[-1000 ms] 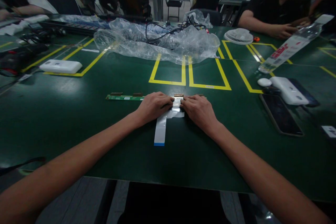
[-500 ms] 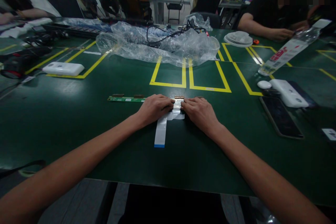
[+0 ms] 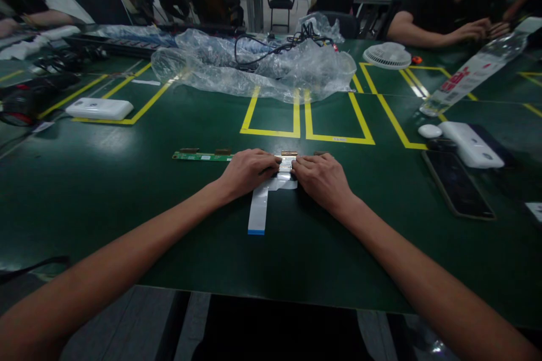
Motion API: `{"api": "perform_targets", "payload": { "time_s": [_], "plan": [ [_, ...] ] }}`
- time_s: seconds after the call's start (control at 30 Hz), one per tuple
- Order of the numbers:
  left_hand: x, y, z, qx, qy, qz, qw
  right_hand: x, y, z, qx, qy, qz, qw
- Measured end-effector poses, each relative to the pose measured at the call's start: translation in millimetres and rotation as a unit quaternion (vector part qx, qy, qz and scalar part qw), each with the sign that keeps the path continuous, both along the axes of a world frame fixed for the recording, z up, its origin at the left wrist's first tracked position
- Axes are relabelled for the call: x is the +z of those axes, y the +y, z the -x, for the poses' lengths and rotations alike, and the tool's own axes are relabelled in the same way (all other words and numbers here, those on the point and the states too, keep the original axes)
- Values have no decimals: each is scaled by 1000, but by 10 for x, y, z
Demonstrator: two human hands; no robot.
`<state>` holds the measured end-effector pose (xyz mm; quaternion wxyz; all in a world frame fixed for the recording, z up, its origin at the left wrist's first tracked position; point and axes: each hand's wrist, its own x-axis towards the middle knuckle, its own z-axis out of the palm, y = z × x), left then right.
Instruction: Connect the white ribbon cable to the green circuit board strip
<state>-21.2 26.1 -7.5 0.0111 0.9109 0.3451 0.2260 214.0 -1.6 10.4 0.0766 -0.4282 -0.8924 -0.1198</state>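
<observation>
A long, narrow green circuit board [image 3: 203, 157] lies on the table in front of me, its middle hidden under my hands. A white flat ribbon cable [image 3: 257, 211] with a blue end hangs from it toward me, folded sideways near the board. My left hand [image 3: 249, 170] has its fingers bent together, tips on the left edge of the cable's silvery upper part. From the other side, my right hand [image 3: 319, 176] presses curled fingers at the right edge of that same part. Both thumbs are mostly hidden.
Beyond the board lies clear plastic wrap [image 3: 258, 70] with black cables on it. Yellow tape [image 3: 271, 134] marks the green table. At right are a phone [image 3: 457, 183], a white device [image 3: 472, 144], a tilted bottle [image 3: 470, 76] and a small fan [image 3: 387, 56]. A co-worker's hands [image 3: 483, 29] are at far right.
My hands stay at nearly the same spot on the cable and board. The view has shifted slightly. At far right the co-worker's hands have risen a little.
</observation>
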Motion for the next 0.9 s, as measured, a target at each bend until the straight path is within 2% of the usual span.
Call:
{"api": "perform_targets", "payload": {
  "time_s": [0.2,0.37,0.5,0.57,0.63,0.7,0.77,0.83,0.9],
  "plan": [
    [41,-14,11,-4,-2,17,1000,36,8,-13,-12,24,18,999],
    [105,-88,83,-13,-11,38,999,24,46,-145,31,83,49,995],
    [109,-139,45,-102,27,33,994,-15,37,-200,49,150,42,987],
    [99,-80,65,-119,66,46,990,-31,25,-208,53,189,36,980],
    [87,69,210,-79,95,54,991,-41,9,-220,52,218,40,974],
    [86,279,527,8,113,66,991,-44,-9,-238,49,234,53,970],
    [108,475,985,128,123,96,979,-39,-27,-256,45,241,67,967],
    [151,589,1491,251,109,132,953,-25,-40,-268,40,246,81,965],
    [195,606,1940,323,92,136,932,-7,-48,-269,36,244,99,964]
  ]
}}
